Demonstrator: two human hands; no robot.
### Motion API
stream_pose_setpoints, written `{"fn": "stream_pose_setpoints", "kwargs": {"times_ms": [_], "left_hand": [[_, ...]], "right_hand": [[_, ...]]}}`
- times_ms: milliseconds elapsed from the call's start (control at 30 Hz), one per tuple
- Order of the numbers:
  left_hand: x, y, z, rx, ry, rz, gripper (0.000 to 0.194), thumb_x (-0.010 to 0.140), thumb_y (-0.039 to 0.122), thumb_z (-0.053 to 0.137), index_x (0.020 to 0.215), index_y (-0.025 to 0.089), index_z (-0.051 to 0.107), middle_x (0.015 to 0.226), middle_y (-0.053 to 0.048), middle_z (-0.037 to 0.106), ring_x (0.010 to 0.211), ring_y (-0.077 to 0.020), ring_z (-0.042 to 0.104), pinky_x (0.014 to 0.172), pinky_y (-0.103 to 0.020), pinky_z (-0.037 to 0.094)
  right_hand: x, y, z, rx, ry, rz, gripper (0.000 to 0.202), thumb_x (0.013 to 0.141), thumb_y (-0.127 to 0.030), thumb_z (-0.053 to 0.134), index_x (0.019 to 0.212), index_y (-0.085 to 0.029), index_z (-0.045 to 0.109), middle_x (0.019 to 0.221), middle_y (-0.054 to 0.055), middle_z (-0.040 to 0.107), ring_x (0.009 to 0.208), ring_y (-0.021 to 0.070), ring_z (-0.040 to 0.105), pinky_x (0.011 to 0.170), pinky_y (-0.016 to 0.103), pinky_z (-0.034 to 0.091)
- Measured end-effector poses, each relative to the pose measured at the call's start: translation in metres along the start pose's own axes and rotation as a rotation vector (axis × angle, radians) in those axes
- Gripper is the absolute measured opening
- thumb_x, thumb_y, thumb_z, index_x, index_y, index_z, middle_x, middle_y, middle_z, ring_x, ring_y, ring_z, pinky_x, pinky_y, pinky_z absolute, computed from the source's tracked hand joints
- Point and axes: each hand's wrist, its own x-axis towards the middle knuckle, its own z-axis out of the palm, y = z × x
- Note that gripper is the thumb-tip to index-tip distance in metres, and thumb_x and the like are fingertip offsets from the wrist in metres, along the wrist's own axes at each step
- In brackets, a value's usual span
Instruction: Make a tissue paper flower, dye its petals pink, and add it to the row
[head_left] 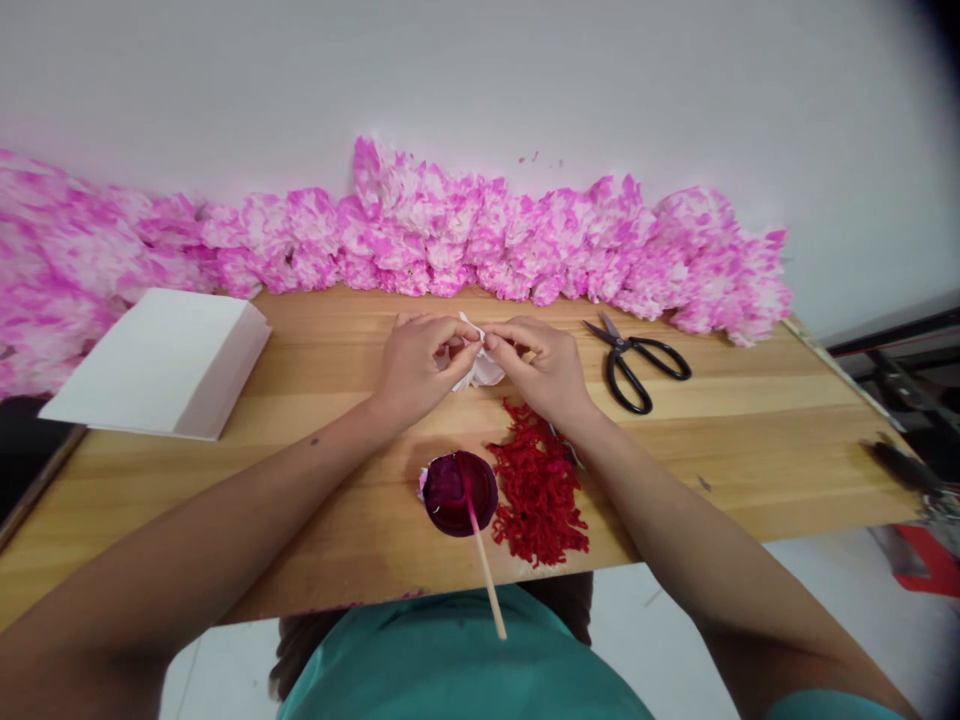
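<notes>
Both hands meet over the middle of the wooden table, fingertips pinching a small crumpled piece of white tissue paper (486, 372). My left hand (425, 362) grips it from the left, thumb against forefinger. From the right, my right hand (541, 362) pinches the same paper close by. Just below the right hand lies a heap of red yarn pieces (538, 490). A round dish of dark magenta dye (450, 500) stands beside the yarn, with a wooden stick (487, 575) leaning out toward me. Black-handled scissors (630, 360) rest partly open right of the right hand.
A thick stack of white paper sheets (154, 360) sits at the left of the table (735, 430). Pink and white paper flowers (480, 235) are piled in a long row against the wall. At the right edge is a dark tool (900, 465), too blurred to name.
</notes>
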Motion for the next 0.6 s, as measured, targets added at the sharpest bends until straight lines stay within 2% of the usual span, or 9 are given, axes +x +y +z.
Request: {"fn": "stream_pose_setpoints", "kwargs": {"times_ms": [200,400,600], "left_hand": [[0.0010,0.0013,-0.0005,0.015,-0.016,-0.009,0.012,0.087,0.026,0.059,0.087,0.024,0.070,0.076,0.001,0.072,0.073,-0.0158,0.062,0.083,-0.035,0.042],[0.0008,0.0005,-0.0004,0.013,-0.014,-0.008,0.012,0.087,0.025,0.059,0.088,0.024,0.071,0.078,0.001,0.073,0.073,-0.0157,0.062,0.080,-0.035,0.041],[0.0002,-0.0018,0.0005,0.013,-0.023,-0.013,0.012,0.087,0.026,0.060,0.090,0.025,0.072,0.081,0.001,0.074,0.074,-0.0162,0.063,0.080,-0.035,0.042]], "right_hand": [[-0.0003,0.0012,0.0011,-0.004,-0.003,-0.021,0.020,0.092,-0.028,0.058,0.097,-0.024,0.077,0.087,0.003,0.074,0.079,0.0172,0.064,0.073,0.032,0.048],[-0.0006,-0.0006,0.0003,-0.007,0.025,0.029,0.026,0.088,-0.026,0.063,0.112,-0.025,0.072,0.086,0.001,0.073,0.070,0.0136,0.061,0.067,0.029,0.048],[-0.0006,-0.0050,-0.0028,-0.057,0.038,0.036,0.019,0.086,-0.028,0.066,0.104,-0.024,0.070,0.086,0.001,0.072,0.073,0.0149,0.062,0.066,0.029,0.048]]}}
